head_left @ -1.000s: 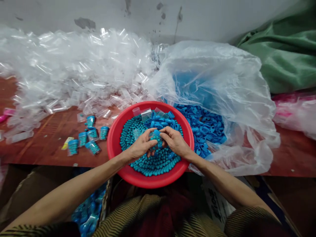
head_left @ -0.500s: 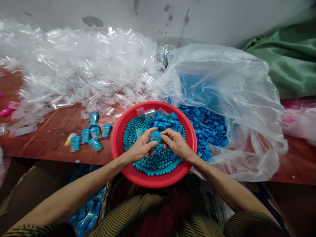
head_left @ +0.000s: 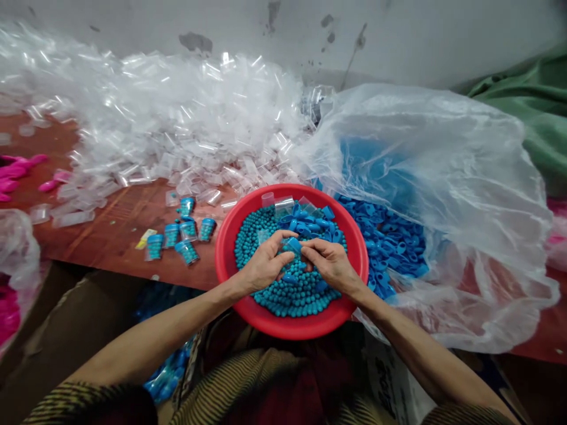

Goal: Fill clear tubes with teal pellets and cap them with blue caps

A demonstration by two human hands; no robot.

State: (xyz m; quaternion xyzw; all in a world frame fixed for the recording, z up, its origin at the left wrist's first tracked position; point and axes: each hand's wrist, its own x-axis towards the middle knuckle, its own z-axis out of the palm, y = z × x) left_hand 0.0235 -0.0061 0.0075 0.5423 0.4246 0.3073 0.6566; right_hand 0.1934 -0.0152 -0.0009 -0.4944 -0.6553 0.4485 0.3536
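A red bowl (head_left: 230, 248) at the table's front edge holds teal beads (head_left: 296, 295), several blue caps (head_left: 312, 223) and a few clear tubes. Over the beads my left hand (head_left: 264, 265) and my right hand (head_left: 330, 264) meet, fingers pinched together on a small clear tube with a blue cap (head_left: 293, 245). Both hands are closed around it, thumbs on top.
A big heap of empty clear tubes (head_left: 168, 124) covers the table's back left. Several filled capped tubes (head_left: 181, 236) lie left of the bowl. A clear plastic bag of blue caps (head_left: 390, 236) lies right. Pink pieces (head_left: 18, 174) sit far left, green cloth (head_left: 531, 112) far right.
The view has shifted so everything sits further right in frame. My hands stay together over the bowl, working the same small tube.
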